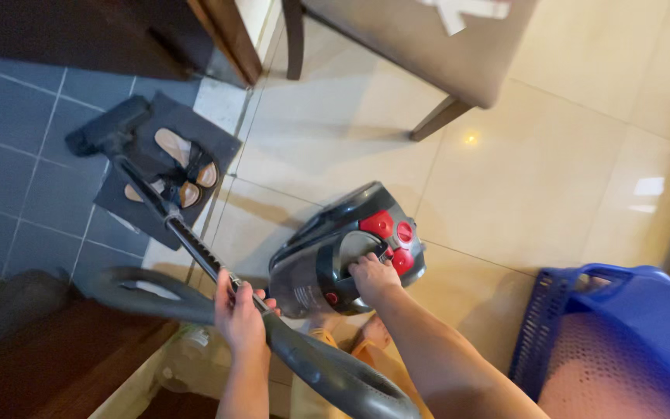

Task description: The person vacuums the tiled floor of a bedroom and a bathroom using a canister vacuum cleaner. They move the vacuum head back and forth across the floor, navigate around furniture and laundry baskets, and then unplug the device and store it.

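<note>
Left hand point(238, 314) wrapped tight round the vacuum wand point(195, 248), grip closed; right hand point(372, 277) clutched the handle of the grey-and-red vacuum canister point(335, 248), sitting on the tiled floor point(521, 178) beside a blue basket point(622, 326)

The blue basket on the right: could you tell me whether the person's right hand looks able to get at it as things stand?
Probably yes. The right hand grips the vacuum cleaner by its handle, so it would have to let go first. Between it and the blue basket there is only bare tile floor, with nothing in the way.
</note>
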